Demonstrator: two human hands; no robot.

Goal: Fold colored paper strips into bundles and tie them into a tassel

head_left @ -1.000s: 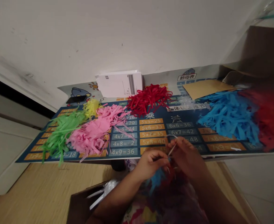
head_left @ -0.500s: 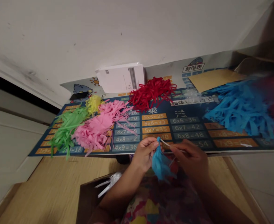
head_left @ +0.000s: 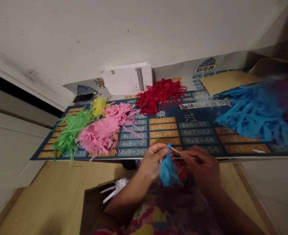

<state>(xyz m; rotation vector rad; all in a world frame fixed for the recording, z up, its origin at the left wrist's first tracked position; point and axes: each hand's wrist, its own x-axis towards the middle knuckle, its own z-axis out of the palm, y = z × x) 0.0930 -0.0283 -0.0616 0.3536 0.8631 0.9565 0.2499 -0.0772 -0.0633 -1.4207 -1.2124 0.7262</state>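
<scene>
Pinched near its top by my left hand (head_left: 153, 160), a blue paper tassel (head_left: 168, 171) hangs down in front of my lap. My right hand (head_left: 202, 164) is closed on a thin white string (head_left: 175, 149), which runs across to the tassel's looped top. Some red material (head_left: 182, 171) shows behind the tassel, partly hidden by my right hand. On the table beyond lie a red tassel pile (head_left: 162, 96), a large blue tassel pile (head_left: 256, 114), pink tassels (head_left: 98, 133), green tassels (head_left: 72, 129) and a small yellow bunch (head_left: 98, 107).
A multiplication-table mat (head_left: 134, 152) covers the table. White cards (head_left: 126, 80) lean on the wall, and a black phone (head_left: 83, 97) lies at the back left. A tan sheet (head_left: 229, 81) rests at the back right. Below the table edge is a cardboard box (head_left: 92, 205) with white strips.
Both hands stay nearly in place, the tassel still between them. The tassel's lower strands have swung slightly, and the view has shifted a little.
</scene>
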